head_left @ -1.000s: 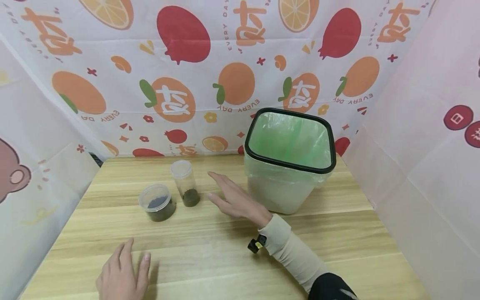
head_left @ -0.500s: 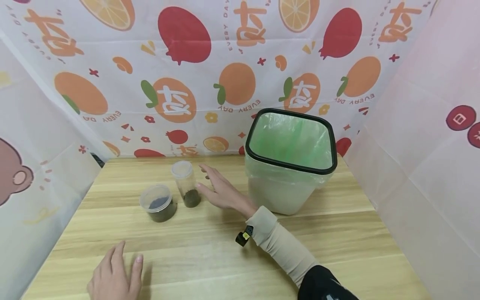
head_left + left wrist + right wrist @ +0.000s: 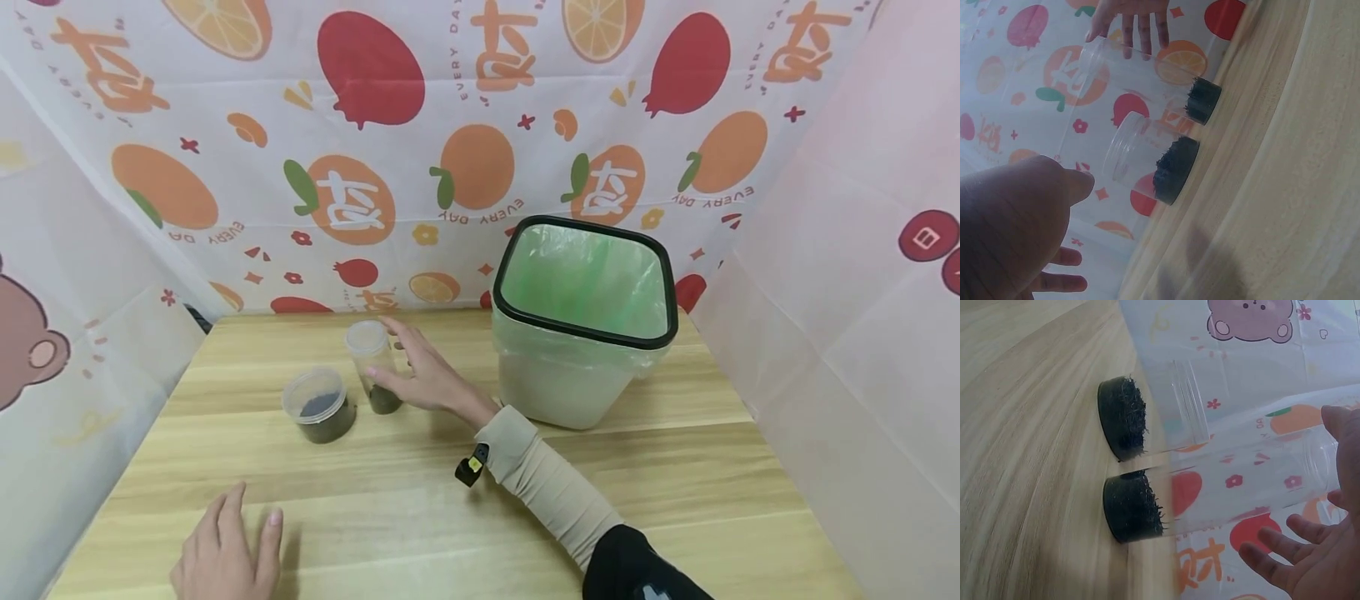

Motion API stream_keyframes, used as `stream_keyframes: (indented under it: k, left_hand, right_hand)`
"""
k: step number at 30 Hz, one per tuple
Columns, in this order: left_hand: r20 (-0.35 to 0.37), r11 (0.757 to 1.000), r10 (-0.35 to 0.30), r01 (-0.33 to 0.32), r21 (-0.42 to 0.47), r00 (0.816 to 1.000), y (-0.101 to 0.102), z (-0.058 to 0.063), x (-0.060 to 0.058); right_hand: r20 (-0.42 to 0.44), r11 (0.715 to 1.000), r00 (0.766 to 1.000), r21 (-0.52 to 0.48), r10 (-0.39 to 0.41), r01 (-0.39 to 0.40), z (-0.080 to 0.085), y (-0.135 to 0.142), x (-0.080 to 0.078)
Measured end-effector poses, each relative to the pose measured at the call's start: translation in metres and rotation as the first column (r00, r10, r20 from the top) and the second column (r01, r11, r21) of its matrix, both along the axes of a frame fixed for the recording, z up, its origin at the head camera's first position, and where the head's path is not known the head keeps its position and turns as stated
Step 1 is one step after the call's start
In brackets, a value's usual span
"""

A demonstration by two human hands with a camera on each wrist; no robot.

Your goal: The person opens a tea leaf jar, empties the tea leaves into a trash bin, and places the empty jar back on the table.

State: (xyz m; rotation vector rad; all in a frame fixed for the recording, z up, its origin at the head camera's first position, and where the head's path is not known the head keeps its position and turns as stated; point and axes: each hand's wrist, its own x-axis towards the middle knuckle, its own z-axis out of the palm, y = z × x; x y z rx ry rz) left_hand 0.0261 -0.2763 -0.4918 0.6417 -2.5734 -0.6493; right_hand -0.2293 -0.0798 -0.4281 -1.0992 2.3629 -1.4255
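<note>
A tall clear plastic jar with a lid stands upright on the wooden table, dark thread-like bits filling its bottom. Just left of it and nearer to me is a short, wide clear tub, partly filled with similar dark bits. My right hand is at the jar's right side, thumb in front and the fingers behind; whether it touches the jar I cannot tell. The right wrist view has these fingers extended near the jar's upper end. At the front left, my left hand is held with fingers loosely extended, holding nothing.
To the right stands a square bin with a black rim and a translucent green liner. A fruit-printed cloth hangs behind the table, with more cloth at both sides.
My right hand has moved left from beside the bin to the tall jar. My left hand has shifted slightly left. The jar and tub remain in place.
</note>
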Motion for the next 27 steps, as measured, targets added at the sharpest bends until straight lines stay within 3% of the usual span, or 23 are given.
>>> stream_keyframes:
  k: [8,16,27]
  left_hand:
    - [-0.001,1.0,0.02,-0.02,0.007,1.0,0.0,-0.002,-0.002]
    - [-0.065,1.0,-0.011,0.011,-0.008,0.998,0.005,-0.006,-0.003]
    - [-0.033,1.0,-0.017,0.018,0.003,0.999,0.008,-0.007,-0.006]
  right_hand:
    - [-0.004,1.0,1.0,-0.026,0.0,0.0,0.0,-0.007,0.001]
    - [0.017,0.998,0.999,-0.037,-0.042,0.042,-0.004,-0.011,0.0]
    - [-0.039,0.995,0.999,-0.099,-0.024,0.02,-0.008,-0.015,-0.003]
